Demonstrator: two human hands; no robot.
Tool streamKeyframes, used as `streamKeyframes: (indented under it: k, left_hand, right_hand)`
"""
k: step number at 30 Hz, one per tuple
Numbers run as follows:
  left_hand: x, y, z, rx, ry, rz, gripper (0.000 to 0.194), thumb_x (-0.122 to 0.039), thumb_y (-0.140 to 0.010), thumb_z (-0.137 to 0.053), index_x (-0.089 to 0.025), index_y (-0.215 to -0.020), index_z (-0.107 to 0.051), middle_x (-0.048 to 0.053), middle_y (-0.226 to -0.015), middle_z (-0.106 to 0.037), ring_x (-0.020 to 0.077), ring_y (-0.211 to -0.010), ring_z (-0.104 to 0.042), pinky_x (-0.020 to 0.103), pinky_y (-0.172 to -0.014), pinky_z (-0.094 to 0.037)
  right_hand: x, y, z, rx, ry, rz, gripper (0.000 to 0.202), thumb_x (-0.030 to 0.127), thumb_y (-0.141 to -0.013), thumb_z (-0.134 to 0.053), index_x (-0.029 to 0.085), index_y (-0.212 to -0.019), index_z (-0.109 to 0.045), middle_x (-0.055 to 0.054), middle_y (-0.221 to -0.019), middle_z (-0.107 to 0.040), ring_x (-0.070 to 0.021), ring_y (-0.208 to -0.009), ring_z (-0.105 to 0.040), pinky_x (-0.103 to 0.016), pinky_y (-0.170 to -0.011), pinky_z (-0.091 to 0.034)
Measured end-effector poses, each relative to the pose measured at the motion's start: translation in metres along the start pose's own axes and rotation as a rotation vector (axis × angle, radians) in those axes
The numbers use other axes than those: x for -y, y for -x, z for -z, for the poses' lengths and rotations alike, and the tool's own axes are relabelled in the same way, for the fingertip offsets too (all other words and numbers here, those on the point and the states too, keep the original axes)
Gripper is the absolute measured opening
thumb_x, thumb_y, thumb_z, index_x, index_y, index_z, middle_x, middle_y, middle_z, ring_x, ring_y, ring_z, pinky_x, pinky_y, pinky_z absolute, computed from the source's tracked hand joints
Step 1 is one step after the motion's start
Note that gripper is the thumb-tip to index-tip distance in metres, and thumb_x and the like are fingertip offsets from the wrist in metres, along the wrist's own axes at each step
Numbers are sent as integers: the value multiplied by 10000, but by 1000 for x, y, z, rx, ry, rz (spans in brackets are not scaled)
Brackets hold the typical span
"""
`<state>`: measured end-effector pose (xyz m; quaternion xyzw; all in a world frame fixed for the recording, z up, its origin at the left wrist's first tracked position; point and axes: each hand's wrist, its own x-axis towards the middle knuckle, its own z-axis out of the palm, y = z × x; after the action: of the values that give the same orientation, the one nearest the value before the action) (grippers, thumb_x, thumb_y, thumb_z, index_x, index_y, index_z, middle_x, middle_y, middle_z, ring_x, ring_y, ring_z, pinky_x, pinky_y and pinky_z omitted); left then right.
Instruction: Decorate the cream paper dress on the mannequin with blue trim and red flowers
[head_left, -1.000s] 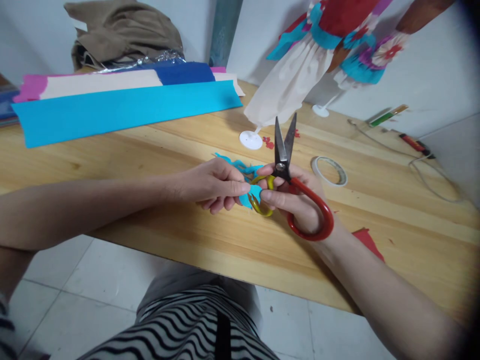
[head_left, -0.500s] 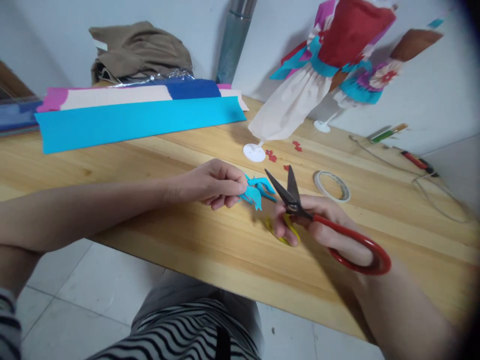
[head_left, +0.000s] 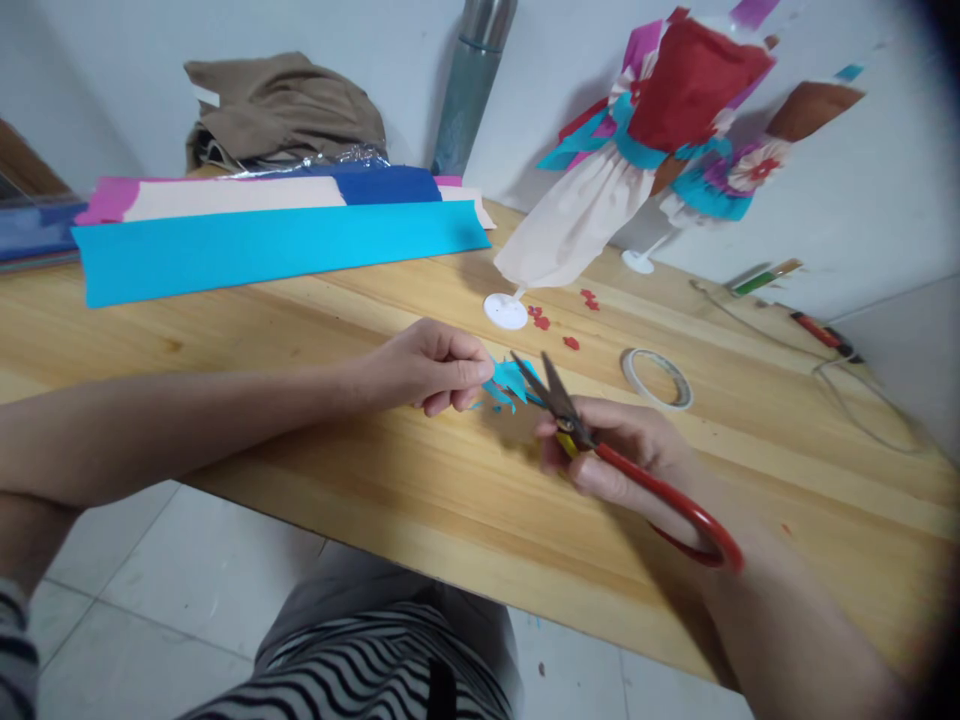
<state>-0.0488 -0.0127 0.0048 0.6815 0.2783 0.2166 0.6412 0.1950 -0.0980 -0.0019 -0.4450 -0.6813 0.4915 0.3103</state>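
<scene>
My left hand point(head_left: 442, 368), closed in a pinch, holds a small crumpled piece of blue paper point(head_left: 511, 378) just above the table. Its cut edge points to the right. Red-handled scissors point(head_left: 600, 440) are in my right hand point(head_left: 634, 450), the thumb through the red loop. The blades stand slightly apart, their tips at the blue paper; whether they touch it I cannot tell. Something yellow, mostly hidden, shows by the right fingers. Tiny blue scraps point(head_left: 499, 408) appear below the paper.
Blue paper strip point(head_left: 285, 250) and other coloured sheets lie at the back left, near brown cloth point(head_left: 292, 105) and a flask point(head_left: 472, 80). A doll-like paper dress point(head_left: 585, 215) stands on a white base. Red bits point(head_left: 571, 343), a tape roll point(head_left: 656, 380) and a cable lie to the right.
My right hand has brought the scissors left and tilted them, the blade tips now over the blue paper. The blades are closer together. Small blue scraps now show beneath. My left hand stays put.
</scene>
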Motion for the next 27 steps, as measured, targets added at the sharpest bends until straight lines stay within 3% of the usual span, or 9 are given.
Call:
streamKeyframes:
  k: [2,10,16,27]
  left_hand:
    - [1,1,1,-21,14,0,315,-283,-858,-630,-130,-586,-588,-24,-481,-521,38,-416,-432,151,-423,-313]
    - [5,-1,4,-35,50,27,319,-288,-839,-654,-134,-568,-586,-11,-502,-542,41,-419,-443,163,-415,-298]
    - [5,2,2,-92,89,7,309,-283,-843,-643,-130,-578,-598,-5,-512,-536,43,-433,-439,171,-427,-292]
    - [3,2,1,-74,76,24,317,-283,-857,-638,-125,-585,-602,-13,-474,-512,39,-421,-431,158,-421,-287]
  right_hand:
    - [-4,3,7,72,48,-1,340,489,-839,-722,185,-992,-736,-31,-706,-639,-126,-595,-520,-245,-502,-397]
    - [-5,12,22,148,101,-152,345,506,-823,-729,193,-964,-758,-50,-714,-635,-136,-585,-508,-251,-479,-371]
    - [-10,12,24,147,80,-176,270,441,-830,-743,209,-969,-742,-23,-682,-594,-119,-561,-460,-250,-479,-340]
    - [-7,11,22,121,74,-173,290,470,-833,-735,201,-939,-753,-45,-708,-634,-124,-592,-509,-234,-481,-370]
